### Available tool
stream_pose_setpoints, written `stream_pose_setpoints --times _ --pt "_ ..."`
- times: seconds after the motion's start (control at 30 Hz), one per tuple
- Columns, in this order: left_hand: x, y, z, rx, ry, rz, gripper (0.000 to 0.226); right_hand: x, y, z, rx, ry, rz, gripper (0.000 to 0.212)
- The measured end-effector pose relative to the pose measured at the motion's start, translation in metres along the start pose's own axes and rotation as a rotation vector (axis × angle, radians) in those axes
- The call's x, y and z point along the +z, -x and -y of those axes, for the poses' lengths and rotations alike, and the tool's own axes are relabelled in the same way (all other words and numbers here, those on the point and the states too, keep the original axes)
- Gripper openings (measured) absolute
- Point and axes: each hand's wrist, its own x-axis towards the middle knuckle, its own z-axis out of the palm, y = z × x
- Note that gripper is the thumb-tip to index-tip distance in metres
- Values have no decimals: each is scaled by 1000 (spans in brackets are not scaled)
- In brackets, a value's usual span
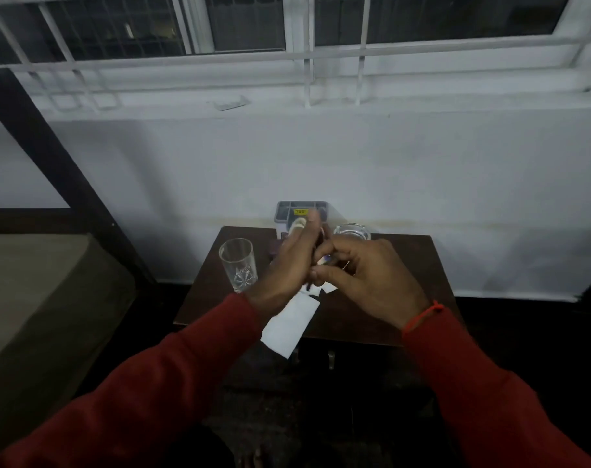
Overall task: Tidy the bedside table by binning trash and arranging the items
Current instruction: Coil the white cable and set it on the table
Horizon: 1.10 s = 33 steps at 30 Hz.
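Note:
Both my hands meet above the middle of the small dark bedside table (405, 319). My left hand (287, 265) is raised and blurred, fingers stretched toward the back, with something small and dark against its palm. My right hand (365, 278) pinches a small shiny item between thumb and fingers, right beside the left palm. A white sheet of paper (289, 327) lies under my left wrist and hangs over the table's front edge. A small white scrap (328, 288) lies beneath my hands. An empty drinking glass (238, 265) stands upright at the table's left.
A grey organiser box (300, 211) stands at the table's back against the white wall. A glass ashtray (352, 232) sits at the back right. A bed or cushion (40, 315) with a dark frame lies to the left. Barred windows run above.

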Motion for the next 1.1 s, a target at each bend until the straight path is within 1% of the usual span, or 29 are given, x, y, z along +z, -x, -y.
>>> stream_pose_setpoints --times 0.07,0.1,0.13,0.17,0.2,0.27,0.3,0.4,0.5,0.57,0.63,0.7,0.77,0.87,0.93,0.97,1.03,1.1 --pt "4 6 7 -125 105 98 91 1 2 -4 -45 106 -43 12" --pt "5 7 9 -194 116 145 102 0 2 -7 -57 159 -85 15" --pt "5 8 7 -260 98 191 106 -1 2 -12 -37 172 -119 18" --pt "5 11 5 -319 84 234 105 -2 2 -15 9 105 -118 18" --pt "5 13 3 -377 79 283 101 -3 2 -18 58 -52 -82 16" --pt "3 16 -3 -471 81 379 94 -1 4 -22 110 -454 38 13" --pt "2 17 -5 -499 93 415 93 1 5 -23 137 -582 74 11" --pt "-4 17 -12 -520 154 469 87 5 6 -28 177 -725 114 6" --pt "-16 22 -15 -490 222 561 78 5 7 -32 162 -828 144 7" --pt "-23 26 -14 -450 238 581 68 11 9 -32 171 -903 150 7" --pt "-24 30 -14 -417 253 527 63 17 8 -30 192 -950 151 8" --pt "-22 32 -14 -361 208 407 64 21 5 -26 185 -956 140 12" --pt "-19 33 -14 -231 32 234 67 23 3 -24 174 -920 111 17" --pt "-13 39 -5 45 -273 -88 72 27 1 -22 192 -823 21 17" --pt "-9 42 5 175 -386 -274 74 33 2 -21 214 -739 -22 16" --pt "-8 42 11 230 -431 -344 70 36 2 -20 231 -698 -32 15" --pt "-7 42 25 287 -473 -395 56 41 2 -21 287 -626 -56 15" --pt "-6 45 39 270 -473 -349 41 43 3 -25 342 -579 -117 18"
